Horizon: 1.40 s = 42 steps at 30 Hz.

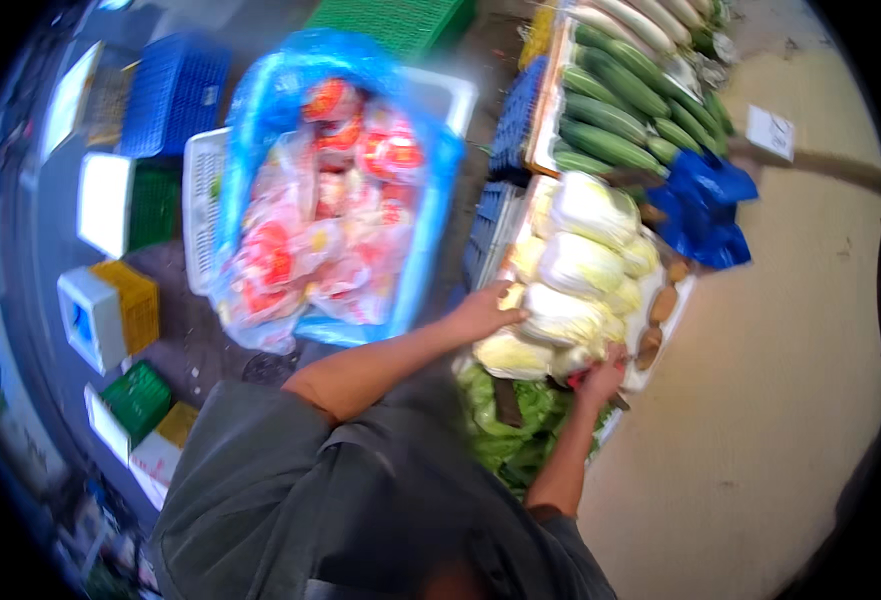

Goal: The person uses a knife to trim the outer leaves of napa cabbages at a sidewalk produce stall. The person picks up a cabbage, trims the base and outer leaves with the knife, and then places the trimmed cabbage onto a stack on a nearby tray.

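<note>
A pile of pale napa cabbages (580, 265) stands in front of me, several heads stacked with their white sides up. My left hand (487, 312) touches the near left side of the pile, its fingers apart. At the near right corner of the pile is my right hand (605, 376), its fingers closed around a small red thing (576, 380) whose kind I cannot make out. Leafy green lettuce (520, 415) lies just below the cabbages, partly under my right forearm.
Green cucumber-like gourds (610, 105) and white radishes (630, 22) lie beyond the cabbages. A blue plastic bag (705, 210) and brown tubers (663, 305) are at their right. Leftward stands a blue-lined crate (430, 245) of red-printed bags (270, 255). Colored crates (175, 95) line the far left.
</note>
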### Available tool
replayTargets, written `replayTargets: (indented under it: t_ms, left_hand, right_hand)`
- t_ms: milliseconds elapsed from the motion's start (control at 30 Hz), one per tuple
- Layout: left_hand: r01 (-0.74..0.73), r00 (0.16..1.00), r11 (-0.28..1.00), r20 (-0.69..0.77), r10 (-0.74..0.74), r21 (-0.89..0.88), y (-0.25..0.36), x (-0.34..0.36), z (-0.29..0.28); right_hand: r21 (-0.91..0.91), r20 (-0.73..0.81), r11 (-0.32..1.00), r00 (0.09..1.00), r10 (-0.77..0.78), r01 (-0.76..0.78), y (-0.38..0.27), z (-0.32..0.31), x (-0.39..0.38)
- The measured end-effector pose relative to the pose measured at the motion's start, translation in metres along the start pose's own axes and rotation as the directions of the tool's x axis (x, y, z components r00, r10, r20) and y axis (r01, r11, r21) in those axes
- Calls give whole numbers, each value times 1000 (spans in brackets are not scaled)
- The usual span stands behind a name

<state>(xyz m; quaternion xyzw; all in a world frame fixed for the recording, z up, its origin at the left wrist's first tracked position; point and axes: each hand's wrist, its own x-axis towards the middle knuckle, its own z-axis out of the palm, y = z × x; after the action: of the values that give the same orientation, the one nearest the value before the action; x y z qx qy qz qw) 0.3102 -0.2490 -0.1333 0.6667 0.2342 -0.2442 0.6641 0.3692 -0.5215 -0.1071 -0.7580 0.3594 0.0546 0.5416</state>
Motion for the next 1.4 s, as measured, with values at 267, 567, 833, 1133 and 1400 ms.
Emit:
replayTargets:
  t_ms: [267, 567, 833, 1133, 1400]
  left_hand:
    - [154, 622, 825, -702, 347, 544, -22, -101, -203]
    - [319, 669, 709, -680, 301, 628, -162, -124, -240]
    - [322, 817, 815, -576, 16, 481, -132, -171, -272]
    - [283, 391, 895, -893, 221, 346, -168, -168, -217]
    - [-57, 291, 961, -916, 276, 272, -131, -166, -229]
  right_hand:
    - [41, 343, 983, 921, -183, 180, -88, 55, -104]
    - [-332, 856, 874, 503, 121, 355, -17, 276, -178]
    - [-335, 918, 804, 361, 162, 491, 50, 393, -205]
    - [-68, 995, 354, 88, -38, 933, 128, 395, -133]
    - [31, 972, 473, -137, 190, 881, 161, 439, -24]
